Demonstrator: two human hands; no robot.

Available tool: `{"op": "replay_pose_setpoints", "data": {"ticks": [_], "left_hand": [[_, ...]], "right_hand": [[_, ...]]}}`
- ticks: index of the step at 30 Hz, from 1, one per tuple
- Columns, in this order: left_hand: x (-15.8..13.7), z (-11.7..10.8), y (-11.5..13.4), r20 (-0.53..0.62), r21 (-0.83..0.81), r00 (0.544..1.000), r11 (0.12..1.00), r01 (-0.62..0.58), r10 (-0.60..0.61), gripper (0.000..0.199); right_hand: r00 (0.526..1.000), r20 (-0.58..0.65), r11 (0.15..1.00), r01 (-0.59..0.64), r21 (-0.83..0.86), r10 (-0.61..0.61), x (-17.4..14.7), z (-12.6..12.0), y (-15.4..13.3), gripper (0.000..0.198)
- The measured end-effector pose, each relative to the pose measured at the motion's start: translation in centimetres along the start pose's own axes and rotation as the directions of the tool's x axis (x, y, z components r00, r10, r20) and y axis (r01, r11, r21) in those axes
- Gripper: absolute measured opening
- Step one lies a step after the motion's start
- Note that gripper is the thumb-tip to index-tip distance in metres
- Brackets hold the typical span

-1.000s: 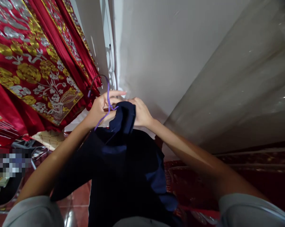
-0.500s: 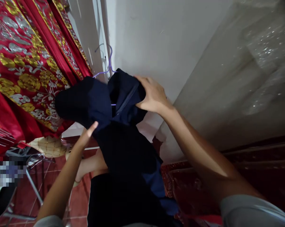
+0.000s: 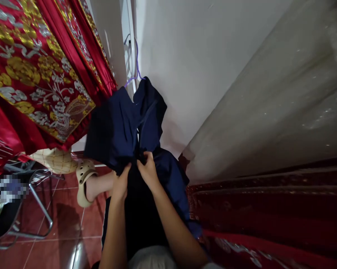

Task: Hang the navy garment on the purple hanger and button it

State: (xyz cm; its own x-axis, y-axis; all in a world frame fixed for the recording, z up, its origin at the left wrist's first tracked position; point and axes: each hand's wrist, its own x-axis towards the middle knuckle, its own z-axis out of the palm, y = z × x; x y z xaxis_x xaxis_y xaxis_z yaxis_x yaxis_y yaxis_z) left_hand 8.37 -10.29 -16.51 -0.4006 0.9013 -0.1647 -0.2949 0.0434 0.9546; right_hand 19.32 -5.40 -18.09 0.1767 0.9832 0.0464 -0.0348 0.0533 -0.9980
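A dark navy jacket [image 3: 123,123] hangs from a purple wire hanger [image 3: 137,67], with its front parted in a narrow gap. At the lower part of that gap, my left hand [image 3: 122,181] is closed on the left front edge. Close beside it, my right hand [image 3: 148,170] pinches the right front edge between thumb and fingers. The two hands are only a little apart. Just what sits under the fingertips is hidden in the dark cloth.
Red cloth with gold and silver embroidery [image 3: 53,74] hangs at left. Below it stand a metal-framed folding chair [image 3: 42,209] and my foot in a beige clog [image 3: 84,183] on red tiles. A pale wall [image 3: 202,48] and plastic sheeting [image 3: 269,97] lie to the right.
My right hand has left the jacket's shoulder and come down to the front edge. My left hand has moved right to meet it. The jacket now hangs straighter, its front facing me.
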Motion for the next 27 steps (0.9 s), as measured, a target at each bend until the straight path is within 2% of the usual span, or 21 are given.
{"op": "replay_pose_setpoints", "data": {"ticks": [2, 4, 5, 6, 7, 8, 10, 11, 12, 13, 14, 15, 16, 17, 18, 22, 25, 27], "left_hand": [[0.1, -0.2, 0.2, 0.042, 0.023, 0.999, 0.999, 0.027, -0.028, 0.042], [0.5, -0.6, 0.6, -0.003, 0.041, 1.000, 0.999, -0.004, 0.004, 0.044], [0.6, -0.8, 0.8, -0.064, 0.063, 0.995, 0.995, -0.074, 0.078, 0.047], [0.7, -0.9, 1.0, -0.139, 0.107, 0.971, 0.978, -0.180, 0.194, 0.053], [0.7, -1.0, 1.2, -0.209, 0.179, 0.918, 0.936, -0.302, 0.337, 0.060], [0.6, -1.0, 1.3, -0.258, 0.264, 0.841, 0.872, -0.412, 0.476, 0.067], [0.0, -0.6, 1.3, -0.308, 0.411, 0.669, 0.728, -0.548, 0.677, 0.074], [-0.5, -0.4, 1.2, -0.311, 0.452, 0.605, 0.674, -0.584, 0.733, 0.070], [-1.0, 0.0, 1.2, -0.278, 0.466, 0.585, 0.639, -0.611, 0.762, 0.060], [-1.6, 0.4, 1.2, -0.187, 0.455, 0.618, 0.626, -0.634, 0.763, 0.046], [-2.1, 0.8, 1.2, -0.044, 0.422, 0.687, 0.637, -0.645, 0.725, 0.031], [-2.5, 1.2, 1.3, 0.124, 0.385, 0.750, 0.665, -0.640, 0.650, 0.020], [-3.0, 1.5, 1.4, 0.272, 0.360, 0.784, 0.696, -0.621, 0.559, 0.017], [-3.3, 1.9, 1.6, 0.372, 0.347, 0.790, 0.716, -0.605, 0.487, 0.020], [-3.6, 2.1, 1.7, 0.420, 0.343, 0.785, 0.721, -0.602, 0.456, 0.025], [-4.4, 2.7, 2.3, 0.419, 0.329, 0.752, 0.686, -0.649, 0.510, 0.035], [-4.5, 2.7, 2.3, 0.362, 0.316, 0.760, 0.696, -0.645, 0.540, 0.030], [-4.5, 2.4, 2.1, 0.319, 0.322, 0.766, 0.696, -0.642, 0.559, 0.025]], "right_hand": [[0.999, 0.013, 0.999, -0.045, 0.010, 0.045, -0.3, 0.2, 1.3, 0.023], [0.999, 0.041, 0.998, -0.020, 0.061, 0.017, 0.0, -0.6, 0.8, 0.019], [0.999, 0.045, 0.995, -0.001, 0.101, -0.004, 0.2, -1.1, 0.1, 0.019], [0.999, 0.040, 0.989, 0.013, 0.145, -0.019, 0.3, -1.5, -0.6, 0.021], [0.999, 0.029, 0.983, 0.019, 0.184, -0.025, 0.2, -1.9, -1.4, 0.025], [1.000, 0.011, 0.978, 0.019, 0.208, -0.022, 0.0, -2.1, -2.0, 0.029], [1.000, -0.008, 0.978, 0.022, 0.208, -0.021, -0.9, -2.3, -2.9, 0.032], [1.000, 0.002, 0.981, 0.030, 0.194, -0.031, -1.4, -2.3, -3.1, 0.031], [0.998, 0.028, 0.983, 0.046, 0.179, -0.052, -1.9, -2.2, -3.2, 0.027], [0.994, 0.071, 0.983, 0.071, 0.169, -0.084, -2.3, -2.3, -3.2, 0.025], [0.985, 0.123, 0.982, 0.099, 0.161, -0.120, -2.6, -2.3, -3.2, 0.024], [0.973, 0.172, 0.980, 0.127, 0.156, -0.153, -2.9, -2.5, -3.2, 0.024], [0.961, 0.213, 0.977, 0.147, 0.154, -0.178, -3.0, -2.7, -3.2, 0.025], [0.950, 0.244, 0.975, 0.158, 0.156, -0.193, -3.0, -3.0, -3.3, 0.027], [0.944, 0.264, 0.974, 0.162, 0.159, -0.200, -3.0, -3.4, -3.4, 0.031], [0.936, 0.284, 0.974, 0.169, 0.148, -0.206, -2.9, -4.6, -4.3, 0.038], [0.930, 0.285, 0.969, 0.196, 0.148, -0.231, -3.1, -4.4, -4.8, 0.031], [0.945, 0.242, 0.969, 0.182, 0.166, -0.219, -3.3, -4.0, -4.8, 0.026]]}}
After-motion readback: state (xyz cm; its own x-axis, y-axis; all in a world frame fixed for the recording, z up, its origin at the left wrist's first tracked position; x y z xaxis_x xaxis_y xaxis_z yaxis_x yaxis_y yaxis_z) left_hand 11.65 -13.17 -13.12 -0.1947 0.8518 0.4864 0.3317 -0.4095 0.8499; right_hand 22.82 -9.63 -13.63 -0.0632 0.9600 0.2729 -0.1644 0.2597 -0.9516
